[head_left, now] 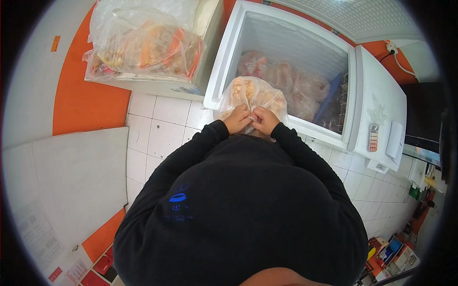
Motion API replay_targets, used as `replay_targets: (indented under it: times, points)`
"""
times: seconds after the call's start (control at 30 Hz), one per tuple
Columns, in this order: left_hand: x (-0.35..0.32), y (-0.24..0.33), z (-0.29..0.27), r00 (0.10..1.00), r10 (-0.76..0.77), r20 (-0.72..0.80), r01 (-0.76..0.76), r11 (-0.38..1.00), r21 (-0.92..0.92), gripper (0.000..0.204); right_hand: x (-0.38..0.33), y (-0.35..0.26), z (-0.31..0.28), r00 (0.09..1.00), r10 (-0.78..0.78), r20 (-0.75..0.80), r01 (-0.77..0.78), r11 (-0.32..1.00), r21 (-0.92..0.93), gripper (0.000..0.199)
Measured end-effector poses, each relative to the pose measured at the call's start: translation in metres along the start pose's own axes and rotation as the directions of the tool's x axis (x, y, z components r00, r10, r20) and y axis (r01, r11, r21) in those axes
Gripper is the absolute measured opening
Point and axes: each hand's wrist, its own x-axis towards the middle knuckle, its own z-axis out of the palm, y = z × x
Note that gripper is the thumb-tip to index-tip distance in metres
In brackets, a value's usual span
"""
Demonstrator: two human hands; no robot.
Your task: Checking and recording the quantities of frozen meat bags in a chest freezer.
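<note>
A clear plastic bag [273, 99] with pale orange-yellow pieces inside hangs in front of me, at the near edge of an open chest freezer [217, 71]. My left hand [237, 119] is closed on the gathered top of the bag. Right beside it, my right hand [265, 120] pinches the same bunched plastic, the fingertips of both hands almost touching. What the fingers do in the folds is partly hidden. Past the bag, several bags of frozen food [298, 88] lie on the freezer's floor.
Left of the freezer, a large clear bag [148, 47] of packed food rests on a white cabinet [148, 87]. A blue divider [329, 97] and wire rack stand inside the freezer's right end. A small clear pack [373, 138] sits on the white top at right. White tiles [143, 138] cover the floor.
</note>
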Motion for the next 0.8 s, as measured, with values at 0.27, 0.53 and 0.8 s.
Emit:
replay_targets:
  times: [0.27, 0.53, 0.8]
  points:
    - [0.003, 0.014, -0.016, 0.999, 0.054, -0.008, -0.053, 0.994, 0.100, 0.014, -0.018, -0.007, 0.013, 0.905, 0.380, -0.189, -0.297, 0.885, 0.358, 0.022]
    - [0.002, 0.024, -0.006, 0.988, -0.079, -0.134, 0.089, 0.993, 0.071, 0.017, -0.023, 0.002, 0.015, 0.931, 0.275, -0.238, -0.200, 0.933, 0.298, 0.019]
    - [0.016, 0.025, -0.004, 0.983, 0.055, -0.176, -0.037, 0.994, 0.104, 0.014, -0.025, 0.012, 0.023, 0.900, 0.366, -0.237, -0.219, 0.849, 0.481, 0.018]
